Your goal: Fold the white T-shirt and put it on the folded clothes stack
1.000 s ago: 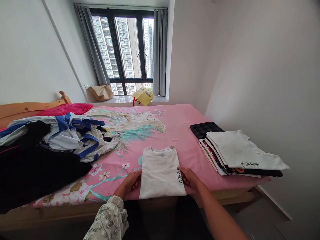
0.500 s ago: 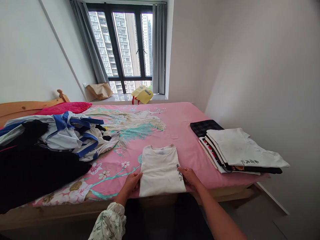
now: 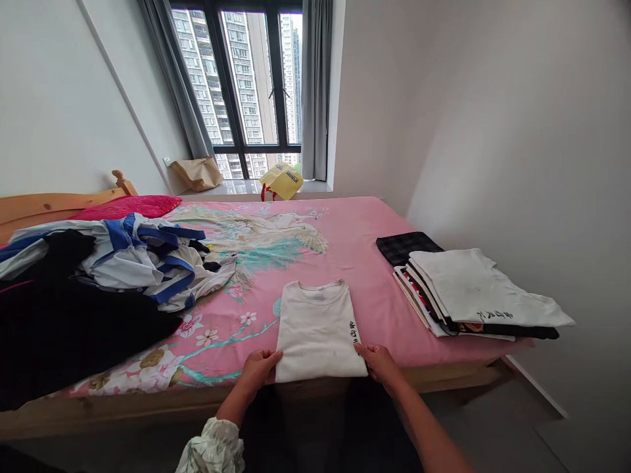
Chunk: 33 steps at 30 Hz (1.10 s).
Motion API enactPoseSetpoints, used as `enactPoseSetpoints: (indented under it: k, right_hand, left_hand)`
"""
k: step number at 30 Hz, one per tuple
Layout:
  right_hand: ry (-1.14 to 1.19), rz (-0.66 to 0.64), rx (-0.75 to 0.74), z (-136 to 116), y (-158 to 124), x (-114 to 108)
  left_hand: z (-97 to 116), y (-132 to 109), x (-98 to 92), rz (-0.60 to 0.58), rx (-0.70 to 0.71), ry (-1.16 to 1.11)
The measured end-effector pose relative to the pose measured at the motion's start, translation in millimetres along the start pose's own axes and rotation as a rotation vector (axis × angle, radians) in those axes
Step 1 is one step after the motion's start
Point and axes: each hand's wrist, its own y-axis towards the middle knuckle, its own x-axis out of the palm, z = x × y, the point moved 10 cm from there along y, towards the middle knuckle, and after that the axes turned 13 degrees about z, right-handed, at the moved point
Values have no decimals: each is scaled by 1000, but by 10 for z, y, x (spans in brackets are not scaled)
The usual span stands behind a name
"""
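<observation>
A white T-shirt (image 3: 318,328), folded into a narrow rectangle with black characters on its right edge, lies on the pink bed sheet (image 3: 355,263) at the near edge of the bed. My left hand (image 3: 259,368) grips the shirt's bottom left corner, fingers curled over the cloth. Closed on the bottom right corner is my right hand (image 3: 377,361). Both hands sit right at the bed's front edge.
A stack of folded clothes (image 3: 473,295) with a white shirt on top lies at the bed's right edge, a dark plaid piece (image 3: 401,244) behind it. A heap of unfolded black, white and blue garments (image 3: 98,282) covers the left. A yellow bag (image 3: 282,182) stands on the windowsill.
Both hands slid down the shirt's sides toward me, from mid-height to its bottom corners. The view tilted slightly.
</observation>
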Motion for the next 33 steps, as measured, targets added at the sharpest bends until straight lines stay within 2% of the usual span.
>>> enactPoseSetpoints:
  k: [8,11,14,19,21,24,27,31,33]
  right_hand:
    - [32,32,-15,5,-138,-74]
    - [-14,-7,19,99,-181,-66]
    - [-80,-18,-21,178,-185,-90]
    - [-128,145,-184,141,-179,-263]
    - [-181,268,-245,32,-222,-393]
    - [-230,412,-332,-266,-310,-515]
    - [-255,398,-412,-631,-327,-359]
    - [-303,277,-640,-1124,-327,162]
    - [-356,222,-760,-1272,-331,441]
  left_hand:
    - [-114,-51,-58,114,42,-32]
    - [-155,-62,-98,145,63,-6]
    - [-132,-96,-141,153,115,6]
    - [-91,-168,-211,195,173,20]
    - [-80,-161,-225,204,164,17]
    - [-27,-57,-229,207,102,-8]
    - [155,167,-163,192,65,-36]
    - [463,532,-4,173,26,-60]
    - [597,675,54,182,15,-69]
